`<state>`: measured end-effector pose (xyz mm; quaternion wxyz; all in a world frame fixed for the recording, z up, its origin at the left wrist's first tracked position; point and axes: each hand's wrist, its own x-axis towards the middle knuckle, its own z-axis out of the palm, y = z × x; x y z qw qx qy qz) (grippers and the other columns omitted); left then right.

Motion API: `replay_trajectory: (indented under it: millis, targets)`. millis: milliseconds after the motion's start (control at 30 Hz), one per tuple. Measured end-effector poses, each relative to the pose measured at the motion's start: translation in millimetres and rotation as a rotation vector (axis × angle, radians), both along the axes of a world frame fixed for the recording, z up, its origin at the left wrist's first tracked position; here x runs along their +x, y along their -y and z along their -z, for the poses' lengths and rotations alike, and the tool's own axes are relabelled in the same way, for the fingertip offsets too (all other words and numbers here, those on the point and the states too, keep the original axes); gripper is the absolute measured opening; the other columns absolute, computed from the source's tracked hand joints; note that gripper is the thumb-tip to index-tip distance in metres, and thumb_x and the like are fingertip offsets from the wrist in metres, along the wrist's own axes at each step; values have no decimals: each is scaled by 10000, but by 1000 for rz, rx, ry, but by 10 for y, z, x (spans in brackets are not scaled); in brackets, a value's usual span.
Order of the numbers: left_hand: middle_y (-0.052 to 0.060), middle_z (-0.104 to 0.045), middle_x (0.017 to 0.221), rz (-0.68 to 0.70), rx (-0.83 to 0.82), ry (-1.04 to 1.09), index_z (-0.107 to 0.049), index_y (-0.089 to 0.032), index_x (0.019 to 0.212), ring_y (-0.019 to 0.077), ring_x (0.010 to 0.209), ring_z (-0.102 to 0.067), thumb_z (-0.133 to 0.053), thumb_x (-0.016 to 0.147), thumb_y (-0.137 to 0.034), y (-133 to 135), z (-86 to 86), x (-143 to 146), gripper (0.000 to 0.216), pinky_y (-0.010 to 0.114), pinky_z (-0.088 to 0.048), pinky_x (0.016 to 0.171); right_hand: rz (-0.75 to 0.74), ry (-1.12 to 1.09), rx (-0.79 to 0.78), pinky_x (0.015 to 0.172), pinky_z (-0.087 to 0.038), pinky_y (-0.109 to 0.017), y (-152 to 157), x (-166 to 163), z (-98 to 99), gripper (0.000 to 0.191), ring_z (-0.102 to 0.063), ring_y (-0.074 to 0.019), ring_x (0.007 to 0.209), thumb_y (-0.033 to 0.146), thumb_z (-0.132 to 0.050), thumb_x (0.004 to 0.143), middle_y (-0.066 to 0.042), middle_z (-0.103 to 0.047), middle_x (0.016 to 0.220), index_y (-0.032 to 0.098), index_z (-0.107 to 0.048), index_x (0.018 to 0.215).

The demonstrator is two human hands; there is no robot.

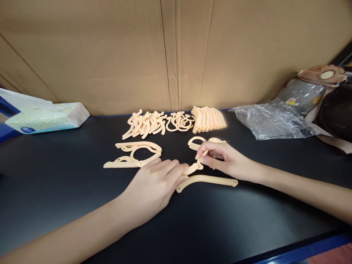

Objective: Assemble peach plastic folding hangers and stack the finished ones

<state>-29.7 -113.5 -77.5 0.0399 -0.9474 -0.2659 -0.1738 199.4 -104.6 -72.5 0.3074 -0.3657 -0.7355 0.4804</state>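
My left hand point(156, 181) is closed around a peach-coloured curved plastic hanger arm point(191, 169), whose end sticks out past the fingers. My right hand point(222, 156) pinches a small curved plastic piece point(202, 155) against that end; its exact shape is partly hidden by the fingers. A loose hanger arm point(207, 179) lies just in front of both hands. Beyond my left hand sits a joined folding hanger point(121, 165), its round middle partly covered by my knuckles. Loop-shaped pieces point(194, 146) lie behind my right hand.
Along the back of the black table point(68, 187) are piles of hooked pieces point(145, 124), ring-like hooks point(180, 123) and stacked arms point(209, 119). A tissue pack point(52, 117) stands left; a clear plastic bag point(275, 119) and a bottle point(305, 93) are right. Cardboard point(123, 55) rises behind.
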Motion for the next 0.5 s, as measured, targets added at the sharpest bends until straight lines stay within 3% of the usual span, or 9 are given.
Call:
replay_trajectory:
  millis: [200,367,500]
  targets:
    - [15,-614,756,-20,-38,33,-592,-146,975,165,608,-543,-343,991,-200,3,1,-10,255,299,-354,582,30,39,113,588,-417,-221,8,2,46,122,-501,-87,645,287,-536,921,17,-560,776,171,-558,895]
    - [-5,-609,766,-63,-97,110,-581,-152,985,150,627,-527,-423,975,-225,29,-18,11,175,288,-341,586,91,136,364,563,-407,-211,74,-35,20,118,-499,-84,613,272,-565,913,18,-570,742,164,-597,878]
    - [-10,-583,769,-79,-179,138,-593,-167,933,141,650,-516,-425,976,-234,85,-63,47,186,273,-335,584,38,178,546,607,-413,-195,140,-61,-31,93,-538,-77,655,226,-558,926,16,-597,750,153,-612,908]
